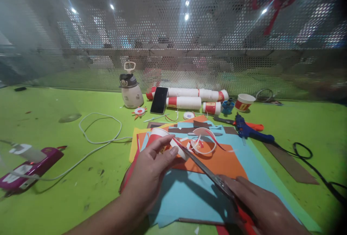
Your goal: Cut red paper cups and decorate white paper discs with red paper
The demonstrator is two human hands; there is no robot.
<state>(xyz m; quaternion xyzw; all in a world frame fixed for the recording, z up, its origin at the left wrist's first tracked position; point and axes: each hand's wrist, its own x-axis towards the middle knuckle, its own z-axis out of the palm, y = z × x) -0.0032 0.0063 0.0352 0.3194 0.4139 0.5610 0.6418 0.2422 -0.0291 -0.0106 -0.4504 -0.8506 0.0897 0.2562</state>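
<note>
1. Cup piece (174,143): it is pinched between the thumb and finger of the left hand (148,166), above the orange paper (230,161).
2. The right hand (257,199) is wrapped round the scissors (204,170). The blade is very near the left fingertips, so a slip could nick one.
3. A loose pinch could let the piece twist, and the cut could go crooked.
4. A wandering tip could snag the white ring (206,152) close by.
</note>
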